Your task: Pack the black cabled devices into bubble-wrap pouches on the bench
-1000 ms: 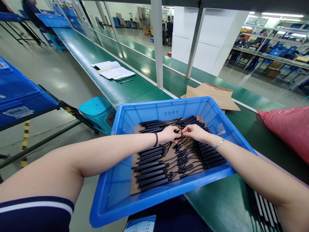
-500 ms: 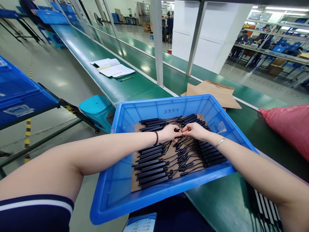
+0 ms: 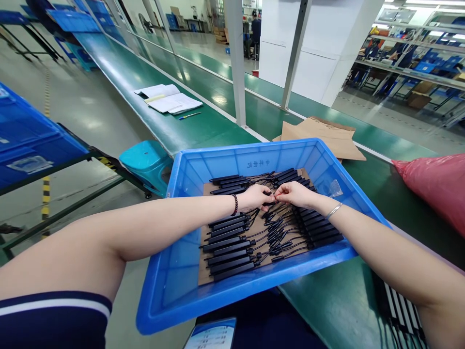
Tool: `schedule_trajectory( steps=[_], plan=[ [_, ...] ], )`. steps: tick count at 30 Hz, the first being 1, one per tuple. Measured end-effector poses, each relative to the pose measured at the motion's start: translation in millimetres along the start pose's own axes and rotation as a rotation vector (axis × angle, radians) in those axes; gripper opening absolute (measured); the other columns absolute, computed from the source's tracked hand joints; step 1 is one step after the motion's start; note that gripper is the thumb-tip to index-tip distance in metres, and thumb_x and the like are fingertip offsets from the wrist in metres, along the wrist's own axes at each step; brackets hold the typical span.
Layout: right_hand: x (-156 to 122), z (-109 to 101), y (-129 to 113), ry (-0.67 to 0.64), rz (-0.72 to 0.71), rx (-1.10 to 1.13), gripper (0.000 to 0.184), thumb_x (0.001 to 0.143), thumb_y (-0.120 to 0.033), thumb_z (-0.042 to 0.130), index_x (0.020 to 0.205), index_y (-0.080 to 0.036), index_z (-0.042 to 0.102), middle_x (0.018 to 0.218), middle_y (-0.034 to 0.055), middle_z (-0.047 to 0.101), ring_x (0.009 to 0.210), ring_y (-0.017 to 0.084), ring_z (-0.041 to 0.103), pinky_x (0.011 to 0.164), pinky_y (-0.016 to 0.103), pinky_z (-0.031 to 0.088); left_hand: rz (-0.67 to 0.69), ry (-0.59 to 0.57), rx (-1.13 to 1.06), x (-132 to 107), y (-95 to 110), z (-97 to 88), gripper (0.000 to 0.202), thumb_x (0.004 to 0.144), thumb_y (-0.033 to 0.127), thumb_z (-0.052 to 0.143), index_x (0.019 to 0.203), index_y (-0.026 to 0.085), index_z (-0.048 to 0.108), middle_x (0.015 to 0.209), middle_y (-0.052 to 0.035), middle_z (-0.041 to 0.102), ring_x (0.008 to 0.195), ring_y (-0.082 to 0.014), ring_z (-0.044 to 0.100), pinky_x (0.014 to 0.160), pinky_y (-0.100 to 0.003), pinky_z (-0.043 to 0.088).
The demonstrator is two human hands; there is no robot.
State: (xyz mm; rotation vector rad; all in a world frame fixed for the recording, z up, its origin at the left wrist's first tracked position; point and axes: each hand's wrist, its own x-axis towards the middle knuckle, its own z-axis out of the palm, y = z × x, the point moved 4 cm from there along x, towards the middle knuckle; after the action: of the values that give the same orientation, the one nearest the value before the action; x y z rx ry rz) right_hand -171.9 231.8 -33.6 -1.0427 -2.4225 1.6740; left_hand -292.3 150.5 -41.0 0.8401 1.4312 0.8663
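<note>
My left hand [image 3: 256, 198] and my right hand [image 3: 292, 195] meet over the middle of a blue plastic bin [image 3: 250, 295]. The left fingers are closed on a small black cable connector [image 3: 268, 195]. Pressed against it, the right thumb and forefinger pinch something too small to make out at the same spot. Below, slim black bar-shaped units [image 3: 232, 259] with short cables lie in rows on a cardboard sheet [image 3: 204, 276]. Another row of black units [image 3: 319, 225] fills the right side, and their cable ends [image 3: 278, 237] run together in the middle.
The bin rests on a green conveyor table [image 3: 308, 291]. Around it are torn cardboard [image 3: 319, 138], a red plastic bag [image 3: 436, 186], an open notebook [image 3: 174, 103], a pen [image 3: 189, 116] and a turquoise stool [image 3: 145, 162]. More units [image 3: 399, 305] lie under my right forearm.
Both hands stay together over the bin, with only a slight shift of the fingers. The camera view has moved a little.
</note>
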Motion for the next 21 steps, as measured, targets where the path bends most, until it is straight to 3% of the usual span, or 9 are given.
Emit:
schedule_trajectory(
  steps=[10, 15, 21],
  plan=[
    [0.5, -2.3, 4.4, 0.002, 0.028, -0.018, 0.007, 0.071, -0.019, 0.064, 0.075, -0.014, 0.062, 0.061, -0.0024, 0.058, 0.053, 0.008, 0.048, 0.051, 0.020, 0.040, 0.009, -0.002, 0.021, 0.3, 0.3, 0.2, 0.020, 0.071, 0.019, 0.076, 0.075, 0.009, 0.058, 0.067, -0.0018, 0.061, 0.047, -0.0061, 0.055, 0.047, -0.019, 0.054],
    [-0.1, 0.3, 1.3, 0.016, 0.036, -0.051, 0.002, 0.069, -0.016, 0.062, 0.070, -0.015, 0.060, 0.056, -0.0037, 0.055, 0.052, 0.007, 0.046, 0.049, 0.019, 0.036, 0.009, 0.024, 0.046, 0.1, -0.1, -0.1, 0.015, 0.073, 0.014, 0.073, 0.073, 0.008, 0.059, 0.068, -0.0030, 0.063, 0.049, -0.0067, 0.056, 0.049, -0.019, 0.054],
    [-3.5, 5.6, -0.2, 0.010, 0.080, -0.070, 0.006, 0.065, -0.011, 0.060, 0.063, -0.015, 0.058, 0.050, -0.0059, 0.049, 0.048, 0.006, 0.038, 0.046, 0.019, 0.029, -0.012, -0.054, 0.027, -4.7, 1.1, 5.7, 0.008, 0.072, 0.007, 0.069, 0.071, 0.008, 0.062, 0.068, -0.0047, 0.065, 0.053, -0.0063, 0.056, 0.052, -0.018, 0.052]
  ],
)
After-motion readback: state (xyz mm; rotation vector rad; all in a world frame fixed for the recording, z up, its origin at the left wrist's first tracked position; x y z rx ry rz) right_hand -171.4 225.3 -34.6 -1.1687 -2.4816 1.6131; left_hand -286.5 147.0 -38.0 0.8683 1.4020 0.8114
